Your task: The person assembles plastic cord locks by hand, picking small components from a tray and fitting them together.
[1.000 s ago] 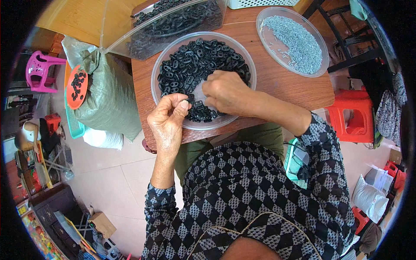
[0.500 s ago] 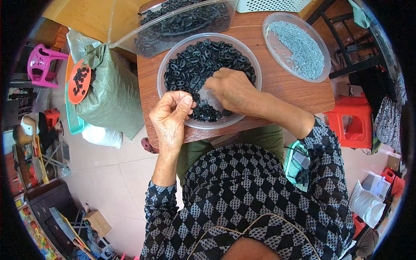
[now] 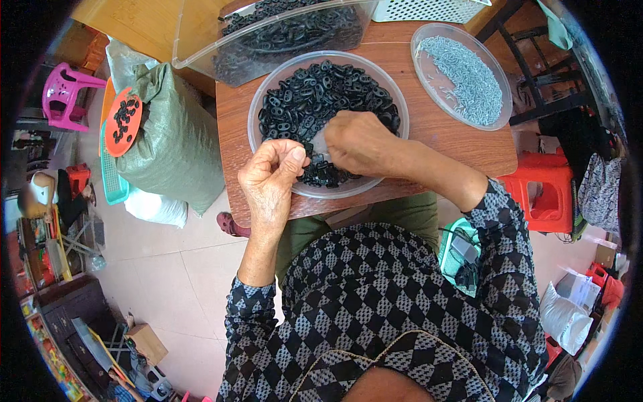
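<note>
A round clear plastic basin (image 3: 404, 100) holds a heap of small black two-holed plastic pieces (image 3: 315, 90). Smaller black blocky pieces (image 3: 323, 175) lie at its near side. My left hand (image 3: 268, 177) is closed in a pinch above the basin's near left rim, thumb against forefinger. Dark pieces show right beside its fingertips, but what it grips is too small to make out. Facing it over the middle of the basin, my right hand (image 3: 362, 144) is closed with its fingers curled down. Its fingertips, and anything in them, are hidden behind the knuckles.
Behind the basin stands a clear bin (image 3: 295, 43) of black parts. A round clear tray (image 3: 495, 120) of small silvery pins lies at the table's far right. Left of the brown table (image 3: 442, 151), a red plate (image 3: 134, 110) of black pieces rests by a stuffed green sack (image 3: 177, 147).
My right hand has shifted slightly right and down, and my left hand slightly right. The whole view has moved a little. Both hands stay closed over the basin.
</note>
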Demonstrator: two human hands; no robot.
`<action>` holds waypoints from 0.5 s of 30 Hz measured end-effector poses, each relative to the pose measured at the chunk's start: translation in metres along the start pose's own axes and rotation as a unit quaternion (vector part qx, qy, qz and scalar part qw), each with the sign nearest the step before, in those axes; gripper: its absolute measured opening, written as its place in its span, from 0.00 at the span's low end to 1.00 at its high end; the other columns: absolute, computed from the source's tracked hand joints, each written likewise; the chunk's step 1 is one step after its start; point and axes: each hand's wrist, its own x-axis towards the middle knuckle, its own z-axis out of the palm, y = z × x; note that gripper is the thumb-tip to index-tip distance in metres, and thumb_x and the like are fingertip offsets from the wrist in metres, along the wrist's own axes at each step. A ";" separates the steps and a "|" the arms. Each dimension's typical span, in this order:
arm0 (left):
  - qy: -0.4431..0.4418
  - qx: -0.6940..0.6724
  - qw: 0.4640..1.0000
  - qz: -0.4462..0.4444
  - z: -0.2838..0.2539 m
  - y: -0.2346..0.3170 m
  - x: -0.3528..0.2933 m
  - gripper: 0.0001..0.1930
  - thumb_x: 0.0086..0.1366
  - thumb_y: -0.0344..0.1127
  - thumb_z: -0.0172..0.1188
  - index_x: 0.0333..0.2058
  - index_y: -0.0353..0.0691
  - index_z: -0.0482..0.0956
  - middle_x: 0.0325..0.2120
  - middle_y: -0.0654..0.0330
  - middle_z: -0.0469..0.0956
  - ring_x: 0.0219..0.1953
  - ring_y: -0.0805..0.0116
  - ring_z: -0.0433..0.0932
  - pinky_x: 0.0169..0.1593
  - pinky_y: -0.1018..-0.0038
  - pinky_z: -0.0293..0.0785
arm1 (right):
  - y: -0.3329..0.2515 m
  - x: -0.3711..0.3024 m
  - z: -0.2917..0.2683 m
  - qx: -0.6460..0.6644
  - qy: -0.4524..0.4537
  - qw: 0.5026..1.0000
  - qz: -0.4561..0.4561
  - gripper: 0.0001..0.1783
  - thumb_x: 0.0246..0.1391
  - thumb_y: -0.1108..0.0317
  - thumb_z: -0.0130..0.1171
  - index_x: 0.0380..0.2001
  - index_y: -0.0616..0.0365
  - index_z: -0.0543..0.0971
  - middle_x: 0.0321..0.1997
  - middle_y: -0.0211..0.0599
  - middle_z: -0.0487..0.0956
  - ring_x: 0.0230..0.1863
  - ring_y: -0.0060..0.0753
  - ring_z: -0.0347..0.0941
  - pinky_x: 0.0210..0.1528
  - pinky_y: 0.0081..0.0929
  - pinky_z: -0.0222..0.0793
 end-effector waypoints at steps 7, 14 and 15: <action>0.000 -0.002 1.000 0.006 0.000 -0.002 0.000 0.05 0.60 0.29 0.61 0.31 0.32 0.78 0.23 0.64 0.77 0.25 0.81 0.72 0.29 0.85 0.68 | 0.011 -0.014 -0.006 0.026 0.125 0.992 0.020 0.04 0.46 0.71 0.57 0.23 0.60 0.75 0.26 0.40 0.74 0.33 0.46 0.71 0.35 0.40 0.68; -0.001 -0.008 1.000 0.011 0.001 -0.002 -0.001 0.05 0.60 0.28 0.61 0.31 0.32 0.77 0.24 0.64 0.77 0.25 0.81 0.72 0.29 0.85 0.68 | 0.012 -0.016 -0.006 0.027 0.094 0.995 0.001 0.02 0.42 0.74 0.58 0.23 0.59 0.75 0.26 0.39 0.74 0.34 0.45 0.71 0.34 0.39 0.67; -0.001 -0.005 1.000 0.012 0.002 -0.002 -0.001 0.05 0.60 0.28 0.61 0.31 0.32 0.77 0.23 0.64 0.77 0.25 0.81 0.71 0.29 0.85 0.68 | 0.011 -0.014 -0.003 0.038 0.090 0.995 -0.005 0.02 0.39 0.74 0.58 0.21 0.59 0.75 0.25 0.41 0.74 0.33 0.47 0.71 0.34 0.41 0.68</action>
